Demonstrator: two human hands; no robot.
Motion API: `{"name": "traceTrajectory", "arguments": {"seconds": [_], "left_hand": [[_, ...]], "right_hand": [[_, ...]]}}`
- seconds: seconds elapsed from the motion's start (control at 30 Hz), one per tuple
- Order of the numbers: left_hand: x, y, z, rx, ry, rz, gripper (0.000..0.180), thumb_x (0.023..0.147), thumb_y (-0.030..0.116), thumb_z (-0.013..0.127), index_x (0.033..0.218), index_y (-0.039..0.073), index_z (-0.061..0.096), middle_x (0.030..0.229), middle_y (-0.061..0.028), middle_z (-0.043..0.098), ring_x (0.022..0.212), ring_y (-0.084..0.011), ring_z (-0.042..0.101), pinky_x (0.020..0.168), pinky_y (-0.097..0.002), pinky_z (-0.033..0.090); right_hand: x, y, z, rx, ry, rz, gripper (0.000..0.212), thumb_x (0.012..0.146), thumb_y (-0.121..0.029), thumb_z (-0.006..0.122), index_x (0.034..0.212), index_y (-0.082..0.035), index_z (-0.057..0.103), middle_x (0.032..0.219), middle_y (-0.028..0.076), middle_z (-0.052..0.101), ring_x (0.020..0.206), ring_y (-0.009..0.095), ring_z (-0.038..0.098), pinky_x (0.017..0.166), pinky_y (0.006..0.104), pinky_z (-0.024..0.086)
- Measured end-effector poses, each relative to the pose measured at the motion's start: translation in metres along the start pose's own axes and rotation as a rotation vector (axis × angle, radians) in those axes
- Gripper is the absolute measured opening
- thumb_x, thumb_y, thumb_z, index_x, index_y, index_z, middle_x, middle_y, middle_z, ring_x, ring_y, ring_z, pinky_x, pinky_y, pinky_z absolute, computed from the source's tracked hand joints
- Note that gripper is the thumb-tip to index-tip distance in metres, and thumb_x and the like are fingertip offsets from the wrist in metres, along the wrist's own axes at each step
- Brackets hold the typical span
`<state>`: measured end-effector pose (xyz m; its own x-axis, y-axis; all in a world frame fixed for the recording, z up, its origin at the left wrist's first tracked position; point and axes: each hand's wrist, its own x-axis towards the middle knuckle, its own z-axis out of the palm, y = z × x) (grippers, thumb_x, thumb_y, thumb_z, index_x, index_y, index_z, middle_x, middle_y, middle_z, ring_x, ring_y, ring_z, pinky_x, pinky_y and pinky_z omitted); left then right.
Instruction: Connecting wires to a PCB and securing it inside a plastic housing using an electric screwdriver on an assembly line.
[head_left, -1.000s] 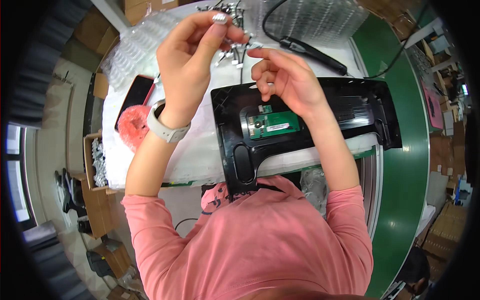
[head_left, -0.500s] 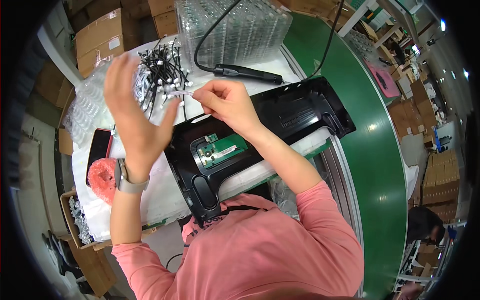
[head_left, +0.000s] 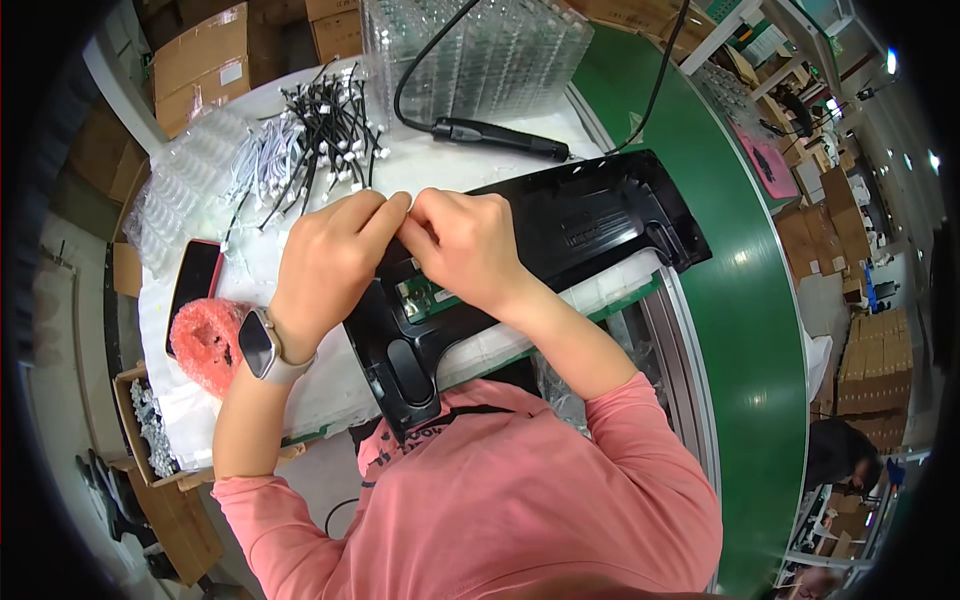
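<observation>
My left hand (head_left: pixel 335 262) and my right hand (head_left: pixel 468 245) meet fingertip to fingertip above the left part of a long black plastic housing (head_left: pixel 560 215). Both are closed in a pinch. The thin white cable that showed in my right fingers a moment ago is now hidden behind the hands. What my left fingers grip cannot be seen. Below the hands, part of a green circuit board (head_left: pixel 425 302) shows in a recess of the housing; my right hand covers the rest. The housing lies across the white-covered table, slanting up to the right.
Beyond my hands lie black cables (head_left: pixel 328 120) with white connectors and a bundle of white cables (head_left: pixel 265 160). A corded black electric screwdriver (head_left: pixel 500 138) lies before stacked clear trays (head_left: pixel 470 70). At left are a phone (head_left: pixel 197 285) and a pink foam-like ring (head_left: pixel 205 350). A green conveyor (head_left: pixel 755 330) runs along the right.
My left hand, raised and open before, has come down and right and closed against my right fingertips. My right hand has moved slightly down, and its white cable has gone out of sight.
</observation>
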<state>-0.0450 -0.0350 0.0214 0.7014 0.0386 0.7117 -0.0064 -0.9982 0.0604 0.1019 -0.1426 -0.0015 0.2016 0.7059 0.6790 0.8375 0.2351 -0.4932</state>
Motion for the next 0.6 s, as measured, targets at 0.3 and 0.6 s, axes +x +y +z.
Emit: {"name": "traceTrajectory", "arguments": {"seconds": [0.3,0.6], "left_hand": [[-0.003,0.009,-0.002,0.071,-0.327,-0.078,0.008,0.070,0.006,0.067,0.078,0.005,0.068,0.071,-0.0133,0.065,0.067,-0.0330,0.067,0.056,-0.0415,0.051],[-0.012,0.012,0.016,0.218,-0.644,-0.115,0.009,0.066,0.005,0.078,0.072,0.006,0.071,0.066,-0.0125,0.065,0.069,-0.0315,0.068,0.060,-0.0417,0.052]], "right_hand": [[-0.024,0.002,-0.016,0.113,-0.127,0.189,0.016,0.082,-0.013,0.081,0.079,0.000,0.070,0.061,0.005,0.063,0.053,0.006,0.053,0.049,0.0239,0.042],[-0.059,0.035,-0.027,0.087,-0.043,0.439,0.026,0.088,-0.019,0.078,0.076,0.000,0.067,0.057,-0.004,0.053,0.055,0.000,0.042,0.050,0.0195,0.033]]}}
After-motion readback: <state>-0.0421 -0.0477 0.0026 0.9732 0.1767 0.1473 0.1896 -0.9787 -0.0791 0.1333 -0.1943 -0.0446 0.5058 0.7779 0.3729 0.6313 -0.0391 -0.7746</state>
